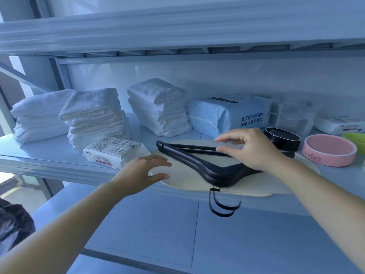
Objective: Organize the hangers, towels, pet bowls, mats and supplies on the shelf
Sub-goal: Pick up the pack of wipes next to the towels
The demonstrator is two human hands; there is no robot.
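Note:
A stack of black hangers lies on a cream mat at the shelf's front edge, with the hooks hanging over the edge. My right hand hovers over the hangers' right side with its fingers spread; its thumb is close to the hangers' bar, and I cannot tell whether it touches. My left hand is open at the mat's left end, with the thumb at the mat's rim. Three stacks of white folded towels stand at the back left. A black bowl, a pink bowl and a green bowl stand at the right.
A white wipes pack lies in front of the towels. A blue pad package, a clear plastic bag and another white pack line the back right. Another shelf board hangs close overhead, and a lower shelf lies below.

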